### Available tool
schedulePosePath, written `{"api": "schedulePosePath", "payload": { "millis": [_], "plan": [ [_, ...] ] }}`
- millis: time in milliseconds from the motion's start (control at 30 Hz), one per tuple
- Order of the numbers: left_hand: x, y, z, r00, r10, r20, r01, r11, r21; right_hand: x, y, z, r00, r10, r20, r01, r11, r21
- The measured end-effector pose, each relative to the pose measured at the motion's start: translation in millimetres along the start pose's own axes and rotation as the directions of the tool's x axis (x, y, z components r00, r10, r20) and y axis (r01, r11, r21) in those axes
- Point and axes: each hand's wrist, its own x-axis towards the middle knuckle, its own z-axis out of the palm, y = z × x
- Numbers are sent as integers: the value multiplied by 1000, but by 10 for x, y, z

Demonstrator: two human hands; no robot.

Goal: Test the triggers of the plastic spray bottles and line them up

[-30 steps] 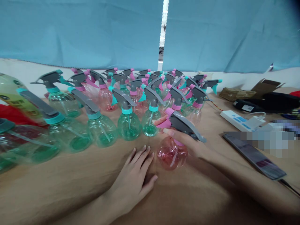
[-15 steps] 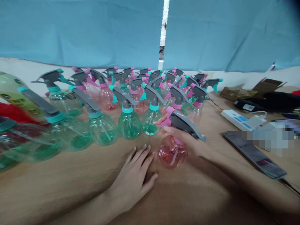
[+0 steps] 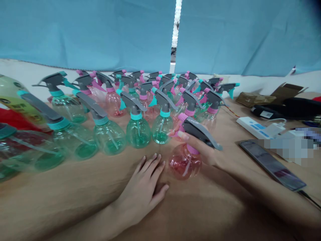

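A pink spray bottle (image 3: 185, 164) with a grey and pink trigger head stands on the wooden table in front of me. My right hand (image 3: 198, 144) is closed round its neck, just under the head, with the thumb by the pink trigger and some fingers hidden behind. To the left of this bottle, my left hand (image 3: 146, 182) lies flat on the table, fingers stretched out and holding nothing. Behind it stand green spray bottles, among them one near the middle (image 3: 138, 134) and another beside my right fingertips (image 3: 162, 130).
Several more pink and green spray bottles crowd the table's far side. A large container with a yellow label (image 3: 25, 107) is at the left. On the right lie a phone (image 3: 273, 165), a white power strip (image 3: 253, 128) and an opened cardboard box (image 3: 286, 92). Blue cloth (image 3: 100, 36) hangs behind.
My right thumb and the pink bottle's head have shifted very slightly to the right. The left hand stays in place.
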Motion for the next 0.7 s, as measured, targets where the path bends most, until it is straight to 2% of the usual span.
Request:
{"api": "schedulePosePath", "payload": {
  "millis": [167,533,700],
  "plan": [
    [5,-3,-13,1000,-6,11,6,1000,8,9,49,6,1000,-1,-25,1,1000,2],
    [-12,-20,8,1000,-3,-21,3,1000,7,18,-52,-29,998,-59,-14,57,990,-130],
    [-7,-30,11,1000,6,-15,-5,1000,19,8,-61,-13,1000,-14,-14,14,1000,-16]
  ]
}}
